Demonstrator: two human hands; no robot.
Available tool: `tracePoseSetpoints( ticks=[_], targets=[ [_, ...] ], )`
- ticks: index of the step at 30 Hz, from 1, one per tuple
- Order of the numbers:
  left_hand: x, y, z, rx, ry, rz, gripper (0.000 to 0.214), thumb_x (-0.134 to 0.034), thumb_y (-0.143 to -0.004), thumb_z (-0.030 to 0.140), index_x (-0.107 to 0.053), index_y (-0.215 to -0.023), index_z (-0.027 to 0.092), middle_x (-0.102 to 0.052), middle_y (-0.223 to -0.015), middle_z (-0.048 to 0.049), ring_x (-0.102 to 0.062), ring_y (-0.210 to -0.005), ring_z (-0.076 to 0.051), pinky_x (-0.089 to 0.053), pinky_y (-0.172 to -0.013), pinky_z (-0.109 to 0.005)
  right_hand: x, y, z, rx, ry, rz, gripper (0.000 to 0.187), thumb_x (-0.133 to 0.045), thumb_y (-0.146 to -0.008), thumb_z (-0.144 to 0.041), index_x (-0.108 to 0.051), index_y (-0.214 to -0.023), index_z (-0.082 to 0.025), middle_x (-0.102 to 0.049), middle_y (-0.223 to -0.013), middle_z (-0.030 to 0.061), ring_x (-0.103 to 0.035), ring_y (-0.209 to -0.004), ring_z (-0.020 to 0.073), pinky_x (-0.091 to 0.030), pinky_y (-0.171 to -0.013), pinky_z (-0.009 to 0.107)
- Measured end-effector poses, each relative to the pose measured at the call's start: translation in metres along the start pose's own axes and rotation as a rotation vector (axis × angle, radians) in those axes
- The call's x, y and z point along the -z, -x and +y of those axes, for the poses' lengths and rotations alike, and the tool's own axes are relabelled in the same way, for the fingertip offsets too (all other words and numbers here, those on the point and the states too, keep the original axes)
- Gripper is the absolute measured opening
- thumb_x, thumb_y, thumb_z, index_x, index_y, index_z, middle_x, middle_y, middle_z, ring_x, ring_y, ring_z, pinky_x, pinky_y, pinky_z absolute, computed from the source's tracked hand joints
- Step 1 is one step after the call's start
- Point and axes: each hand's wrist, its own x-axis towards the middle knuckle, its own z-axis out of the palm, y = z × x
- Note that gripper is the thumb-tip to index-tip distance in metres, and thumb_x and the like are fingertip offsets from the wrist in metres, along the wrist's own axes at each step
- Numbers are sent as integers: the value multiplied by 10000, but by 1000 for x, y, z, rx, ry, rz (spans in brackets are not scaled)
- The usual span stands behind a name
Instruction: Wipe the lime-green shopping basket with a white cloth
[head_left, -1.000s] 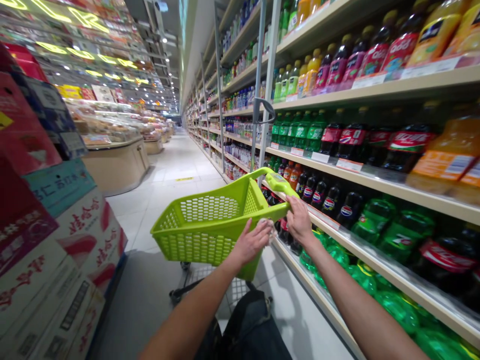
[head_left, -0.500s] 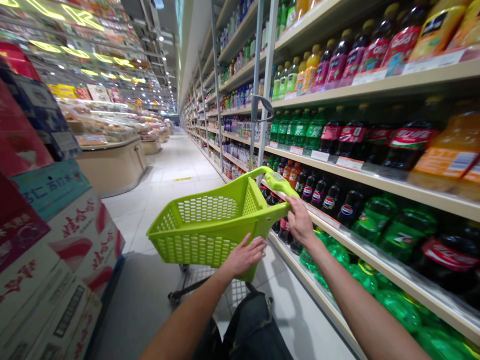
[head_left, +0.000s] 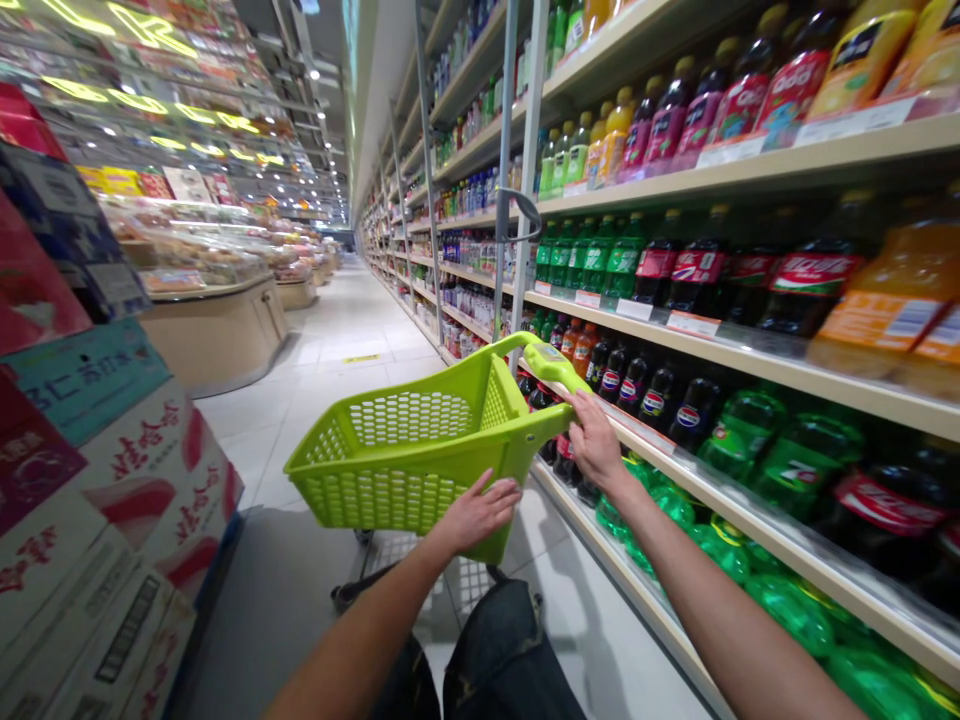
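Note:
A lime-green plastic shopping cart (head_left: 405, 450) stands tilted in the aisle in front of me, its basket holding nothing. My right hand (head_left: 594, 440) is wrapped round the right end of the cart's green handle (head_left: 551, 365). My left hand (head_left: 480, 512) lies on the near wall of the basket, below the handle, with its fingers stretched flat against the plastic. A dark bag (head_left: 502, 660) sits low between my arms.
Shelves of soft-drink bottles (head_left: 697, 270) run along the right, close to the cart. Stacked red and white cartons (head_left: 97, 480) rise on the left. A rounded display counter (head_left: 217, 330) stands further back on the left. The tiled aisle floor (head_left: 352, 330) stretches ahead.
My left hand slid down from beside the handle to the basket's near wall and flattened there. The cart shifted slightly left. My right hand stayed on the handle.

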Motion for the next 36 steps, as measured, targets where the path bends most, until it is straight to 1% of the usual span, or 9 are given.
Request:
tracePoseSetpoints(
  ticks=[6, 11, 17, 23, 26, 29, 31, 34, 36],
  targets=[
    [19, -23, -17, 144, 27, 37, 287, -341, -894, 200, -499, -1123, 269, -461, -1299, 20, -245, -1288, -131, 101, -1065, -475, -1, 1, 0, -7, -12, 31, 446, -370, -753, -132, -474, -1185, -172, -537, -1173, 79, -400, -1186, 217, -314, -1017, 460],
    [6, -4, 0, 84, 97, -42, 258, -352, -894, 241, -527, -1082, 261, -520, -1241, 37, -340, -1240, -113, 94, -1083, -408, 1, 1, -1, -5, -6, 1, 447, -364, -763, -134, -465, -1196, -180, -532, -1181, 76, -388, -1197, 220, -319, -1016, 459],
    [26, -22, -17, 279, 109, 92, 301, -314, -901, 198, -486, -1137, 269, -448, -1305, 24, -246, -1287, -125, 139, -1053, -466, -1, 4, -3, 15, -9, 30, 435, -361, -764, -130, -471, -1181, -183, -540, -1169, 72, -389, -1195, 218, -315, -1012, 460],
    [9, -7, 5, 231, 284, -25, 250, -363, -883, 214, -536, -1059, 257, -541, -1220, 16, -366, -1226, -129, 14, -1085, -452, 1, 0, 0, 22, 68, 7, 400, -369, -760, -127, -501, -1135, -172, -557, -1155, 80, -401, -1184, 235, -333, -973, 483],
    [14, -6, 20, 540, 465, 69, 234, -383, -869, 223, -542, -1037, 258, -550, -1209, -2, -398, -1203, -161, -64, -1067, -507, 7, 6, -12, 50, 95, 17, 337, -398, -769, -153, -544, -1073, -172, -544, -1177, 95, -398, -1187, 254, -316, -971, 505],
    [31, -24, 30, 1052, 788, 327, 279, -366, -857, 239, -492, -1106, 232, -569, -1174, -54, -479, -1124, -186, -245, -1015, -507, 1, 32, -44, 33, -35, 23, 325, -422, -800, -214, -526, -1107, -188, -508, -1220, 98, -411, -1184, 234, -326, -989, 464],
    [40, -37, 38, 1288, 1124, 471, 310, -347, -852, 268, -470, -1126, 188, -606, -1097, -87, -561, -1005, -186, -392, -924, -442, -12, 59, -71, -29, -169, -84, 401, -419, -825, -260, -433, -1221, -201, -470, -1263, 95, -416, -1187, 213, -377, -971, 411],
    [46, -42, 53, 1297, 1629, 595, 392, -274, -873, 358, -469, -1137, 145, -606, -1087, -108, -584, -968, -177, -450, -872, -358, -36, 94, -105, -131, -248, -124, 562, -426, -832, -309, -245, -1346, -171, -349, -1354, 128, -341, -1243, 229, -405, -955, 401],
    [48, -32, 59, 1187, 1795, 545, 497, -147, -891, 421, -484, -1146, 160, -606, -1094, -91, -569, -1006, -172, -437, -895, -345, -48, 102, -113, -142, -246, -76, 546, -424, -833, -283, -258, -1344, -185, -362, -1344, 124, -343, -1241, 231, -405, -958, 414]
  ],
)
